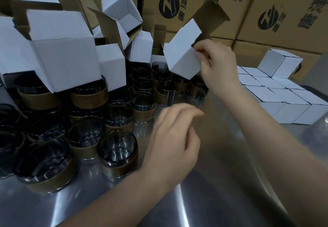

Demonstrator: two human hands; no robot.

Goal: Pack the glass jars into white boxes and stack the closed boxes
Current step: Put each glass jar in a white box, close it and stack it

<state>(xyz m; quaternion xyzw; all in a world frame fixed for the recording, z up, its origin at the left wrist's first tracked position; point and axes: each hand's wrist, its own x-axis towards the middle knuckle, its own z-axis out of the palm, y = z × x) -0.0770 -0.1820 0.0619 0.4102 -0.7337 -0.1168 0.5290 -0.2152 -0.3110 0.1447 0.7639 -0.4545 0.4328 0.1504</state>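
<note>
The right grip pinches a tilted white box by its edge above the glass jars, and the box's brown flap stands open. The left grip, blurred, hovers over the steel table with fingers loosely curled, holding nothing. Closed white boxes sit packed together at the right, with brown cartons behind.

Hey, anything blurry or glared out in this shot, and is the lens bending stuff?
Head view: the left hand is smeared by motion blur, the right hand pinching the white box is sharper; glare streaks cross the steel table; the wide-angle lens tilts the brown cartons and stretches the glass jars at the left edge.
</note>
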